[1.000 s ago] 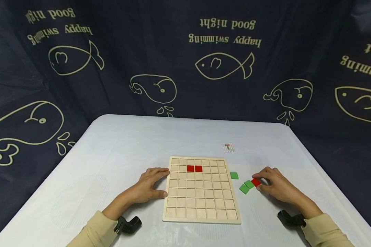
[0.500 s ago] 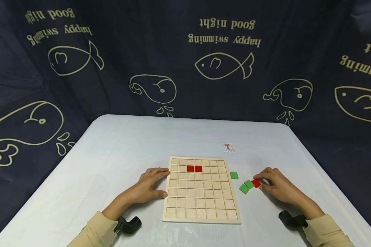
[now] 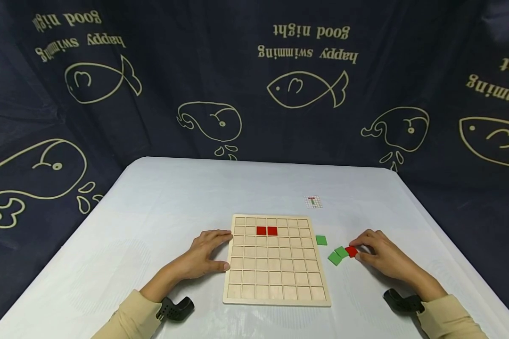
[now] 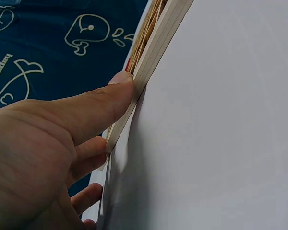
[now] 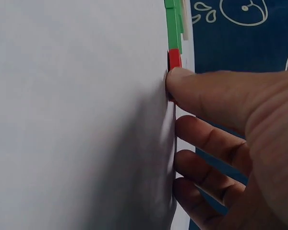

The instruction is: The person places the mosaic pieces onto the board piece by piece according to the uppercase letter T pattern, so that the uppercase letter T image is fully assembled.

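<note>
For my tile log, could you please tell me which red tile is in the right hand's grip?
The red tile right of the wooden board, beside a green tile; the other two red tiles sit in the board.

The board (image 3: 275,266) is lying on the table (image 3: 195,188) between left hand (image 3: 205,254) and right hand (image 3: 379,254); two tiles (image 3: 261,231) are sitting in it, four loose tiles (image 3: 341,252) are lying rightward, a card (image 3: 313,202) behind.

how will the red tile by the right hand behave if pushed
The red tile looks small and thin, so it's probably light. Its straight, crisp edges suggest it's stiff. Being square and flat, it would likely slide rather than roll.
</note>
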`<state>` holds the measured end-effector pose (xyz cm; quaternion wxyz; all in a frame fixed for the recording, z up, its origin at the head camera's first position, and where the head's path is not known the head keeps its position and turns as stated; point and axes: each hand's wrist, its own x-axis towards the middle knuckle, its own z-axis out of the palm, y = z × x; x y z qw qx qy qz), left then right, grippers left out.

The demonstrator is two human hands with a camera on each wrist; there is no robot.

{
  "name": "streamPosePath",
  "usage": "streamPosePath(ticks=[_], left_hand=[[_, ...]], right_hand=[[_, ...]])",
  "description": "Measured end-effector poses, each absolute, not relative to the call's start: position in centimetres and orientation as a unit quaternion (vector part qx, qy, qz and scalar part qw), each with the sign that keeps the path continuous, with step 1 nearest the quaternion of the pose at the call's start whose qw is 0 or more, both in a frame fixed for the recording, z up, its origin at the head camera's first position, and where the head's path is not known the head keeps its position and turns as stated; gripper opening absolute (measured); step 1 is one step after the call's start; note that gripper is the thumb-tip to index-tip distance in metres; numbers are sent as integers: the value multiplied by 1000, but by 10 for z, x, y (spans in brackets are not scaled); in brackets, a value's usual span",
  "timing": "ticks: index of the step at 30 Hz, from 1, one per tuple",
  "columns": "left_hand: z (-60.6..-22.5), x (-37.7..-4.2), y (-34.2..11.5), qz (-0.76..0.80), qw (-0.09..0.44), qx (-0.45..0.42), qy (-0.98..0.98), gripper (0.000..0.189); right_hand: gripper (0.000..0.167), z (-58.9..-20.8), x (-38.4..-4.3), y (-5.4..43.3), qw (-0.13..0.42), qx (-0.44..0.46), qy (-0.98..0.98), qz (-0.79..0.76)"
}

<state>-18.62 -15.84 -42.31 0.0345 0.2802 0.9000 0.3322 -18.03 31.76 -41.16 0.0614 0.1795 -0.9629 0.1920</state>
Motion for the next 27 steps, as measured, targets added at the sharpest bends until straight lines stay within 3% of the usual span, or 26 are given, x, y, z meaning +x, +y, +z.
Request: streamPosePath(ticks=[17, 27], left_hand=[[-425, -187, -159, 325, 30, 287, 901, 71], [-423, -186, -159, 324, 26, 291, 900, 71]], right_hand=[[22, -405, -177, 319, 53, 184, -961, 201], [21, -397, -180, 304, 85, 219, -948, 214]])
